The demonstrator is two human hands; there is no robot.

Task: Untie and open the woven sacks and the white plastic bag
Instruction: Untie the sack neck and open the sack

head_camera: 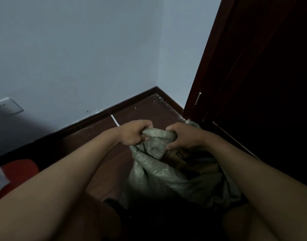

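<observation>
A grey-green woven sack (159, 173) stands on the dark wooden floor in front of me, between my forearms. My left hand (133, 133) grips the sack's bunched rim on the left. My right hand (184, 136) grips the rim on the right, fingers curled into the cloth. The two hands are close together. The mouth gapes a little below my right hand, and brownish pieces (180, 159) show inside. A dark cord or seam (144, 148) runs down the cloth below my left hand. No white plastic bag can be made out for certain.
A pale wall (79, 58) with a dark skirting board (114, 108) meets a corner behind the sack. A dark wooden door (253, 84) stands at the right, close to the sack. A wall socket (7, 106) is at left, and a red object (19, 171) lies at the lower left.
</observation>
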